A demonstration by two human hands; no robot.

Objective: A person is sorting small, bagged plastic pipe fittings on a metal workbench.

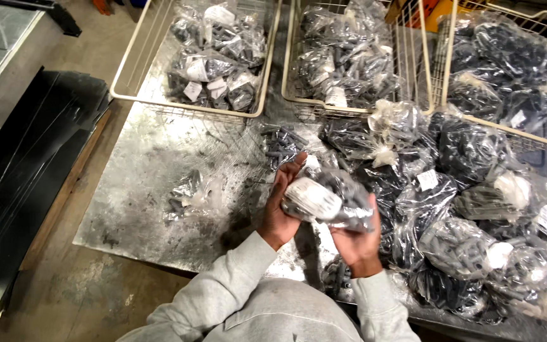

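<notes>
Both my hands hold one clear plastic bag of dark grey parts [343, 196] with a white label, just above the near edge of a scuffed metal table [153, 183]. My left hand [281, 212] grips the bag's left end from below, fingers curled up around it. My right hand [357, 244] cups the bag's underside on the right. Grey sleeves cover both forearms.
A big heap of similar bags [470, 209] covers the table's right side. A small bag [188, 193] and another small bag [283, 145] lie alone on the table. Three white wire baskets [128, 95] at the back hold more bags. Dark sheets [26, 171] lie left.
</notes>
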